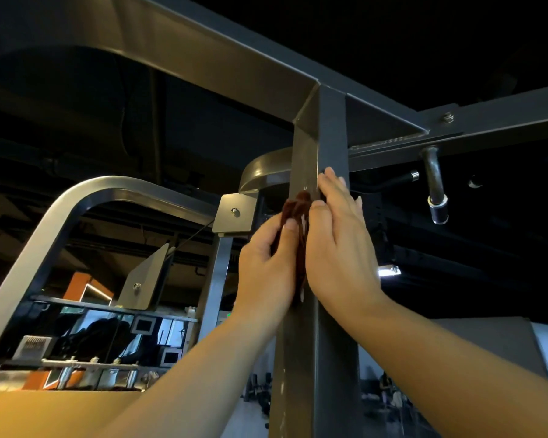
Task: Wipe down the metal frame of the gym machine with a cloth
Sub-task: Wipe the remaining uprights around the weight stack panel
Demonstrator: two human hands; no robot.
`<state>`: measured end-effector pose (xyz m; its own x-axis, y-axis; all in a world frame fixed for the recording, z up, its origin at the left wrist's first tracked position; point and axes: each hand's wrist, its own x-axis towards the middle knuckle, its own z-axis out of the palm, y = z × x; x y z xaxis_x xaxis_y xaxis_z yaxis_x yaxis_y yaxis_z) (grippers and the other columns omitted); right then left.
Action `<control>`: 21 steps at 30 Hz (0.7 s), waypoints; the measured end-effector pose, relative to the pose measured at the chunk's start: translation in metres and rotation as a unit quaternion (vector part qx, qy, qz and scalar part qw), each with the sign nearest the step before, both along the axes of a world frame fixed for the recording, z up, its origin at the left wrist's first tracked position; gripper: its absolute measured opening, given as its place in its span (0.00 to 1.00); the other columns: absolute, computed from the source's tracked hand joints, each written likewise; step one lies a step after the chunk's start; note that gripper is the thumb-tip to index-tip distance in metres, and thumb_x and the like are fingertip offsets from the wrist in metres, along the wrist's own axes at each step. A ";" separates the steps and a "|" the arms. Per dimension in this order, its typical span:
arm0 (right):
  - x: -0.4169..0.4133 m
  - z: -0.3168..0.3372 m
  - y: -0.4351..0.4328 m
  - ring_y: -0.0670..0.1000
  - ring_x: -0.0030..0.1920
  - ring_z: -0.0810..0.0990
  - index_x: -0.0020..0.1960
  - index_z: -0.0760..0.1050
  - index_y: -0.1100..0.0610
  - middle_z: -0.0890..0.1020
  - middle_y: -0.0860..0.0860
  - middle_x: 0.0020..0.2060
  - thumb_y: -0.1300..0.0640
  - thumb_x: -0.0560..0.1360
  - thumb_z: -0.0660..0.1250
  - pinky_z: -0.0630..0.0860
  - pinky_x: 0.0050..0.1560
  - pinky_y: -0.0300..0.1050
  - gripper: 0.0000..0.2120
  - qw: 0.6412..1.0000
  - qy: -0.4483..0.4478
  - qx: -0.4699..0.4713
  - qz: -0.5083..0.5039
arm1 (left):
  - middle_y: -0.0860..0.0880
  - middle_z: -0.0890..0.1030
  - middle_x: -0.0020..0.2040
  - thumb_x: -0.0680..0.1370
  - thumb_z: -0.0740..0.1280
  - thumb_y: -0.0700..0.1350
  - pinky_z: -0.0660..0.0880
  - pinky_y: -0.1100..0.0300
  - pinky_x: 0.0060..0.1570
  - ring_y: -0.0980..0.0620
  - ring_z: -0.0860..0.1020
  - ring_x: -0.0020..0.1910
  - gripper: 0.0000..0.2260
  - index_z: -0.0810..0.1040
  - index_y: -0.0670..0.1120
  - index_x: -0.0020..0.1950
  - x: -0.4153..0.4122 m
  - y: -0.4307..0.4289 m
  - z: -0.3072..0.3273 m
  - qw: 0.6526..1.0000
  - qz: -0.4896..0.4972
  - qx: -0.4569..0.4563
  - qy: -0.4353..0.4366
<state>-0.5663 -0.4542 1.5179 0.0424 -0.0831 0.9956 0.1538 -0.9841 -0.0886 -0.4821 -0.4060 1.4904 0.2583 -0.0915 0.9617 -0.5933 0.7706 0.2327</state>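
Reaching up from below, both forearms meet at the upright post (323, 358) of the metal frame, the nearest thing in view. The left hand (266, 263) curls around a bunched cloth (298, 213), its thumb laid up along the folds, and holds it against the post's left face. The right hand (339, 245) lies just beside it, fingers straight and flat on the post's front edge, thumb touching the cloth; whether that thumb pinches the fabric or only rests on it is hard to tell. The cloth is dark reddish brown, crumpled into a narrow vertical wad between the two hands, its upper tip poking above the thumbs and a strip trailing down the post. The post itself is square-section grey steel with a dull sheen and pale flecks low down. Above the hands it joins a broad top beam (234, 67) at a welded corner. Left of the post a bolted plate (234, 213) ties in a curved tube (86, 200); right of it a crossbar (503, 118) carries a short hanging handle (435, 184)
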 end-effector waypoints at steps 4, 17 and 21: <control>-0.002 -0.002 0.003 0.14 0.59 0.35 0.83 0.54 0.47 0.54 0.39 0.81 0.52 0.87 0.49 0.39 0.80 0.38 0.24 1.000 0.019 -0.002 -0.017 | 0.46 0.86 0.48 0.86 0.62 0.49 0.82 0.49 0.55 0.48 0.85 0.50 0.11 0.84 0.50 0.55 -0.001 -0.004 0.023 0.999 0.030 -0.008 0.008; -0.001 0.000 0.000 0.19 0.68 0.42 0.81 0.59 0.48 0.58 0.39 0.81 0.47 0.79 0.46 0.39 0.80 0.36 0.31 1.000 0.004 -0.004 0.011 | 0.57 0.80 0.67 0.86 0.60 0.52 0.72 0.48 0.73 0.58 0.77 0.68 0.15 0.77 0.59 0.72 0.006 -0.017 -0.003 0.998 -0.056 -0.003 -0.016; -0.001 -0.002 0.002 0.17 0.65 0.40 0.81 0.59 0.47 0.58 0.38 0.80 0.47 0.80 0.46 0.40 0.81 0.38 0.30 1.000 -0.001 -0.001 0.008 | 0.53 0.81 0.68 0.85 0.64 0.52 0.71 0.47 0.73 0.54 0.78 0.69 0.16 0.78 0.54 0.72 0.003 -0.015 0.012 0.999 -0.032 -0.005 -0.017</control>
<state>-0.5677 -0.4524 1.5159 0.0420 -0.0795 0.9959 0.1701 -0.9817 -0.0856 -0.4795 -0.4205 1.5027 0.2185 -0.0974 0.9710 -0.5498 0.8098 0.2049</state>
